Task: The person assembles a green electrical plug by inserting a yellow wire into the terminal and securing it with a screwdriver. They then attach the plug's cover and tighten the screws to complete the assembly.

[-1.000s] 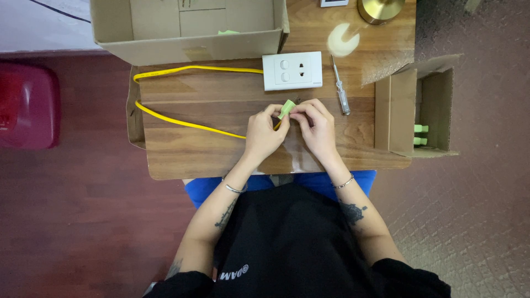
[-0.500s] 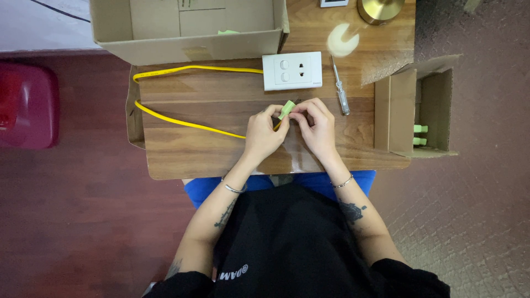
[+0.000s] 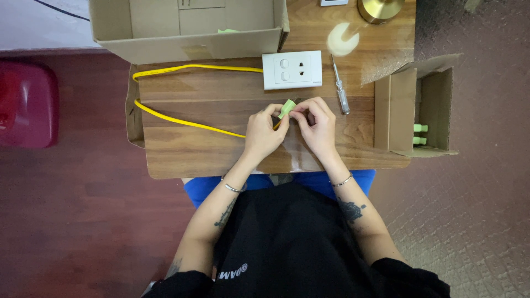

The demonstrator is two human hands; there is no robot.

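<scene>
Both hands meet over the middle of a small wooden table (image 3: 193, 149). A small light-green plug-like connector (image 3: 286, 108) is pinched between the fingertips of my left hand (image 3: 264, 132) and my right hand (image 3: 314, 124). A yellow cable (image 3: 182, 118) loops across the table's left side, one end running under my left hand, the other reaching a white wall switch-and-socket plate (image 3: 291, 69) just beyond the hands. The cable's end at the connector is hidden by my fingers.
A screwdriver with a clear handle (image 3: 340, 88) lies right of the socket plate. A large open cardboard box (image 3: 187, 27) stands at the back, a smaller open box (image 3: 419, 110) holding green parts at the right. A brass round base (image 3: 380, 8) and a red stool (image 3: 25, 105) are nearby.
</scene>
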